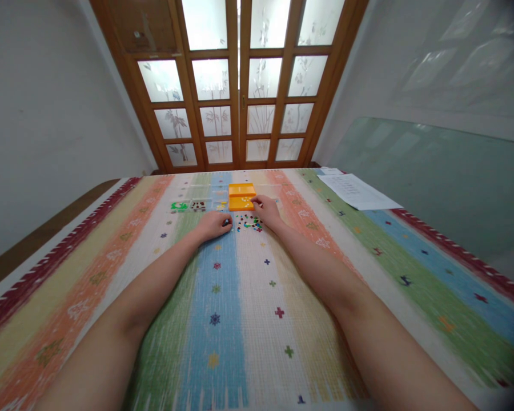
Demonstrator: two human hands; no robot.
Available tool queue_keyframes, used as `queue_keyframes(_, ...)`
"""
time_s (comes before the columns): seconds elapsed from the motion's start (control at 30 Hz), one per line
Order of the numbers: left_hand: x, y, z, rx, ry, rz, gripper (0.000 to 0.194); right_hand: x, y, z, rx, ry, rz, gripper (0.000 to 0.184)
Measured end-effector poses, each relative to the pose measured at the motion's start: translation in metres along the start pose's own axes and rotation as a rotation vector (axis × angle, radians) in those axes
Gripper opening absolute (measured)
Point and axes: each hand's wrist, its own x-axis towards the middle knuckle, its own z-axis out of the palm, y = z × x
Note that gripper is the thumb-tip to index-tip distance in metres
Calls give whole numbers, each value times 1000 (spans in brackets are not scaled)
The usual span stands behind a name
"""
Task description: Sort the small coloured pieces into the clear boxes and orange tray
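Note:
My left hand [215, 226] rests on the tablecloth with its fingers curled in, just left of a scatter of small multicoloured pieces [249, 223]. Whatever it may hold is hidden or too small to name. At the right edge of an orange box [235, 204] with its lid raised, my right hand [266, 209] has its fingertips pinched together. I cannot make out what is between them. A few small pale pieces lie in the box. To its left, a clear compartment tray holds green pieces [179, 205], dark brown pieces [198, 205] and yellow pieces [221, 205].
A striped tablecloth [216, 354] covers the long table. Printed paper sheets [357, 191] lie at the far right. A frosted glass panel [437, 182] stands along the right side. Beyond the table are wooden doors [242, 131] with glass panes.

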Motion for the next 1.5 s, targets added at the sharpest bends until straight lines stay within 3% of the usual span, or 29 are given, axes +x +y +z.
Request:
queue_keyframes(0.17, 0, -1, -1, -22, 29, -33, 22, -1, -2, -1, -9, -5, 1, 22)
queue_keyframes(0.3, 0, -6, -4, -33, 127, -147, 23, -2, -6, -3, -27, -26, -1, 23)
queue_keyframes(0.73, -6, -63, -12, -87, 469, -587, 28, -7, -13, -1, -78, -92, -77, 22)
queue_keyframes(1.03, -13, -92, -9, -131, 537, -789, 30, -9, -20, -1, -94, -123, -92, 19)
queue_keyframes(1.17, -9, -93, -6, -146, 497, -651, 31, -10, -21, -2, -87, -127, -91, 20)
queue_keyframes(1.37, -6, -77, 1, -231, 200, -199, 31, -10, -21, -2, -84, -139, -90, 20)
queue_keyframes(1.5, -8, -76, -3, -367, 23, -63, 28, -10, -23, -3, -86, -141, -83, 20)
